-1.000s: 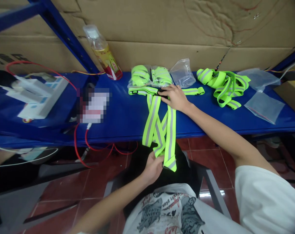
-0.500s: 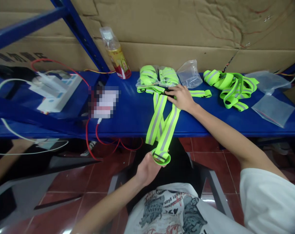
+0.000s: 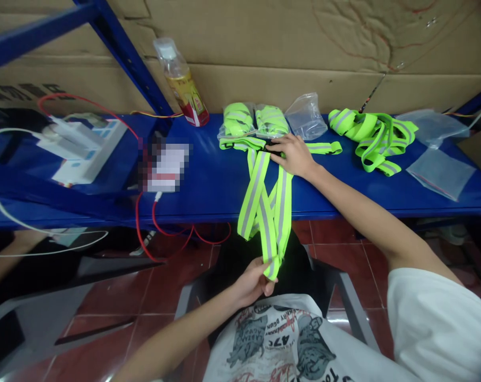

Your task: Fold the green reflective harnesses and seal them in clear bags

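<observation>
A neon-yellow reflective strap [image 3: 253, 199] with a grey stripe hangs in crossed loops over the table's front edge. My left hand [image 3: 253, 284], below the edge, is closed on the lowest end of a loop and pulls it toward my lap. My right hand [image 3: 294, 155] lies on the table, its fingers closed over the strap's upper part by a black fitting, partly hidden beneath them. Just behind my right hand, two clear bags with rolled neon straps [image 3: 271, 121] sit side by side. One strap end [image 3: 323, 148] sticks out to the right of that hand.
On the blue table [image 3: 208, 185] are a drink bottle [image 3: 186, 95], an empty clear bag [image 3: 306, 116], a heap of loose neon straps [image 3: 375, 135] and flat clear bags [image 3: 441, 172]. Left are a power strip [image 3: 85, 159], red cables and a blurred-out object [image 3: 166, 167]. Another person's arm [image 3: 9, 254] shows far left.
My left hand has moved slightly down and right, drawing the loop tighter; the rolled-open end it held now lies flat in its fingers. My right hand has stayed on the strap.
</observation>
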`<state>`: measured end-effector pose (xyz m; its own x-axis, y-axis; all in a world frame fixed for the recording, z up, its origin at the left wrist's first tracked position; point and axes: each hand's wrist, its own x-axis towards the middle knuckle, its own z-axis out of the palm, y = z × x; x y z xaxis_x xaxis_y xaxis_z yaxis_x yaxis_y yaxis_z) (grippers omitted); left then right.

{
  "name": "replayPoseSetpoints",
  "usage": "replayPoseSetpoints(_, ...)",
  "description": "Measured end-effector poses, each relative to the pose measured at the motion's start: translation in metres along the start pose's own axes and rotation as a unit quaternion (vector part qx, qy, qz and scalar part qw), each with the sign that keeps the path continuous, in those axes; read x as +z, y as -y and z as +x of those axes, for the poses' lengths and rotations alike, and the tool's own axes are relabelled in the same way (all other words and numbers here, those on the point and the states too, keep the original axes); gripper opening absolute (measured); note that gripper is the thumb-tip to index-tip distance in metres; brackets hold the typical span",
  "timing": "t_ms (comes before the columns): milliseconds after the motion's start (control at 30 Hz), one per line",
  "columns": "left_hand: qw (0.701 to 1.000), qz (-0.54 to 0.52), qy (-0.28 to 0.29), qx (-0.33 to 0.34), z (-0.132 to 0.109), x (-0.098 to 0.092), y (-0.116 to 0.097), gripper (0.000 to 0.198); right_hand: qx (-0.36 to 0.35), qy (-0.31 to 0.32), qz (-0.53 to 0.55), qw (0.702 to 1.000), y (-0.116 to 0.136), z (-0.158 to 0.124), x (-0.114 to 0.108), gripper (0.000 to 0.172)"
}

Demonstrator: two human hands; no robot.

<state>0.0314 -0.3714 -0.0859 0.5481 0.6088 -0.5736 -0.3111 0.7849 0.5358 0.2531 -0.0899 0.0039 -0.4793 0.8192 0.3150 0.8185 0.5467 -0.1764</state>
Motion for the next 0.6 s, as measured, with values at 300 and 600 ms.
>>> replayPoseSetpoints(300, 0.998, 0.022, -0.054, 0.024, 0.006, 0.011, 0.007, 0.059, 0.002, 0.007, 0.001, 1.000, 0.002, 0.000, -0.006, 0.046)
replayPoseSetpoints(600, 0.990, -0.105, -0.010, 0.094, -0.021, 0.009, 0.003, 0.057, -0.006, 0.003, -0.009, 1.000, -0.001, 0.001, -0.005, 0.043)
